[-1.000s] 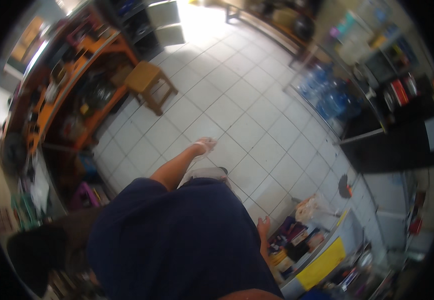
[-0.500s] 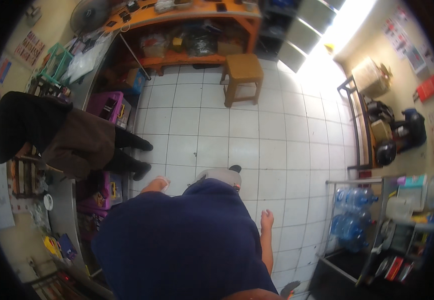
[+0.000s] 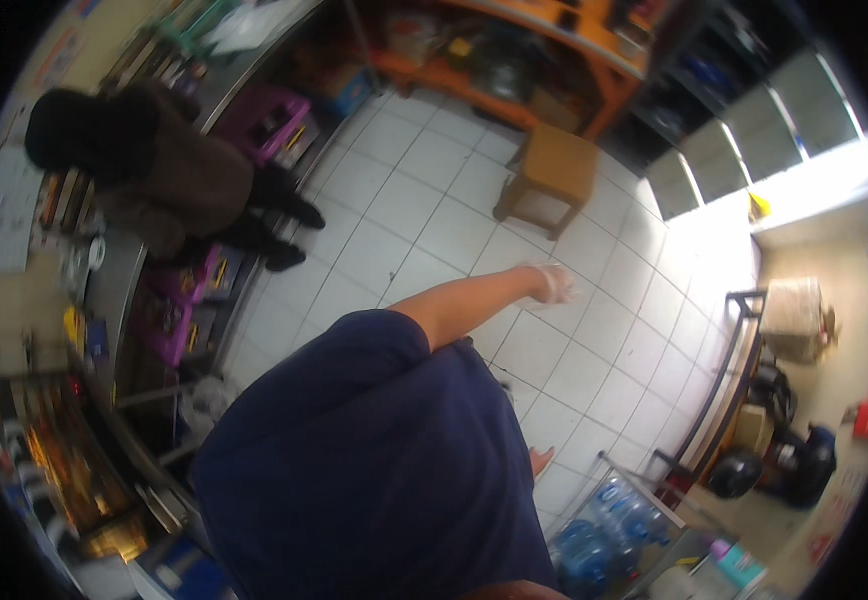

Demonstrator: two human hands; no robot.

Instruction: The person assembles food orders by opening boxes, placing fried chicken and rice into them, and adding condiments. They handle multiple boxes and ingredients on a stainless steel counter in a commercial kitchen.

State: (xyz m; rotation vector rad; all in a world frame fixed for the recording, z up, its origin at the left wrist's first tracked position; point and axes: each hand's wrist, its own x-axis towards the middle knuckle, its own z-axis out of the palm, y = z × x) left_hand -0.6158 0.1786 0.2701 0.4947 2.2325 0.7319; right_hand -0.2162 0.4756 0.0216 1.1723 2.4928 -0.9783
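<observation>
My left hand (image 3: 554, 285) wears a thin clear plastic glove and reaches forward over the white tiled floor (image 3: 429, 240). Nothing shows in it, and its slightly blurred fingers look apart. Its forearm crosses ahead of my navy shirt (image 3: 374, 460). Bare and low at my right side, my right hand (image 3: 542, 460) has a finger or thumb stretched out and no object visible in it. My body hides part of that hand. Closest to it are large blue water bottles (image 3: 594, 545) on a metal rack. Beyond my left hand stands a brown stool (image 3: 552, 175).
A person in dark clothes (image 3: 194, 170) stands at the counter on the left, above purple crates (image 3: 259, 125). An orange workbench (image 3: 609, 85) spans the back. At right are a bench (image 3: 694, 400), a dark helmet (image 3: 734, 472) and a cardboard box (image 3: 794, 315). A glowing glass-sided case (image 3: 74, 470) sits lower left.
My view has turned left, so the room appears rotated clockwise. My gloved left hand has swung up and forward from low at my left side. My right hand stays low.
</observation>
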